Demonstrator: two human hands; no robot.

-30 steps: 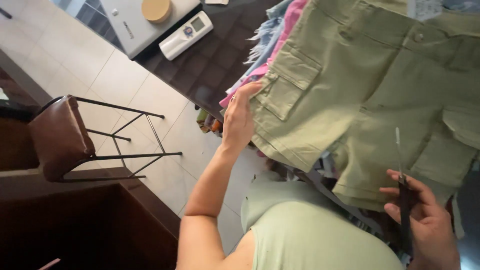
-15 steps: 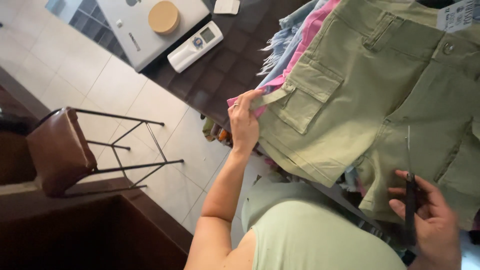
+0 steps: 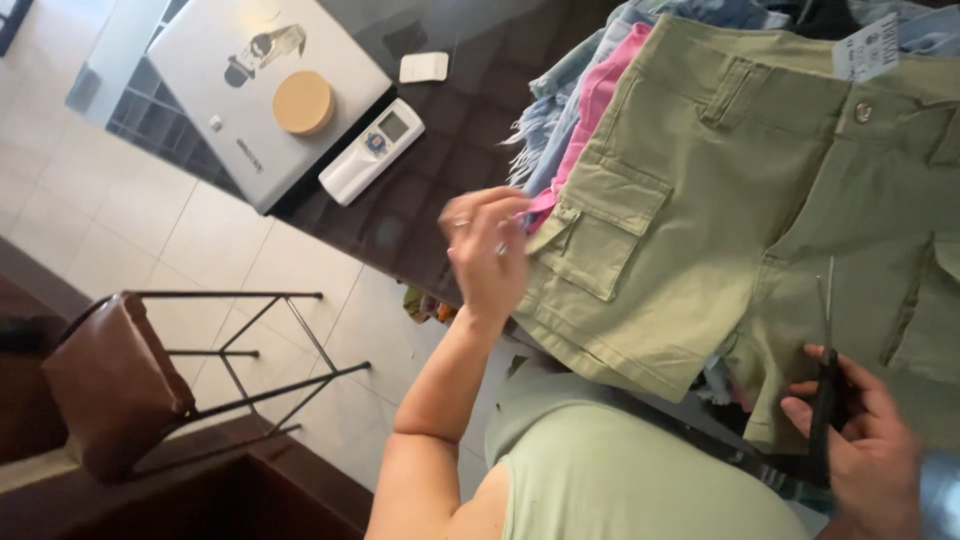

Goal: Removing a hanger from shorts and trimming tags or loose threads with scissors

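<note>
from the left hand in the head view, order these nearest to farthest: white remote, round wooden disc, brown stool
Measured from the left hand:
1. White remote, up-left on the dark table.
2. Round wooden disc, farther up-left on the laptop.
3. Brown stool, far left on the floor.

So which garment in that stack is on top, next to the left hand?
The olive-green cargo shorts, spread over the pink and pale denim pieces, whose edges only peek out beside it. The left hand is at its pocket side.

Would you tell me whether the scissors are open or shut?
Shut: the scissors in the right hand show one thin blade line against the green shorts.
</note>
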